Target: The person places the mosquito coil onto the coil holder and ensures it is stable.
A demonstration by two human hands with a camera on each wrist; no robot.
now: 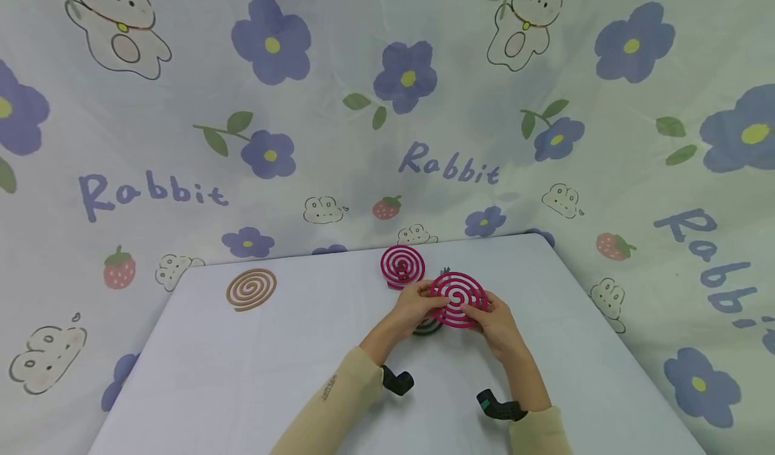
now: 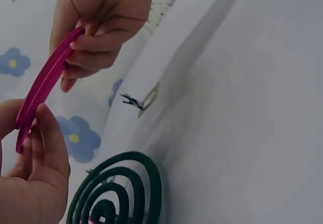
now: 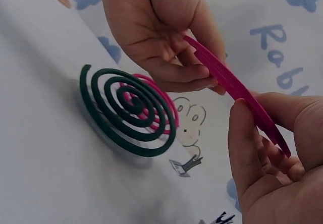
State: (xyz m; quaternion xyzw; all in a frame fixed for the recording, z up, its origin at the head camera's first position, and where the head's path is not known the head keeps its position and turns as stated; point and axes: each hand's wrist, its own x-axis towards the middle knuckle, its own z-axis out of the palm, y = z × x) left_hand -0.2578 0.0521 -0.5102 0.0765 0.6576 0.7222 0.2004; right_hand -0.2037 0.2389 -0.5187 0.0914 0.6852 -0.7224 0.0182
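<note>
My left hand (image 1: 416, 307) and right hand (image 1: 499, 324) both pinch a pink mosquito coil (image 1: 458, 299) by its opposite sides, raised above the table. Side-on in the left wrist view, the pink coil (image 2: 43, 85) shows two layers along its edge. Below my hands lies a dark green mosquito coil (image 1: 428, 327), mostly hidden in the head view. From the right wrist the green coil (image 3: 96, 120) is seen whole, with pink rings (image 3: 170, 105) behind it. Another pink coil (image 1: 384, 265) rests beyond my left hand, something small and dark near its centre.
A tan mosquito coil (image 1: 251, 289) lies at the table's left back. Small metal coil stands (image 3: 185, 166) sit near the hands, one stand (image 2: 141, 103) appearing in the left wrist view. A patterned cloth (image 1: 339, 105) hangs behind the white table (image 1: 242, 374).
</note>
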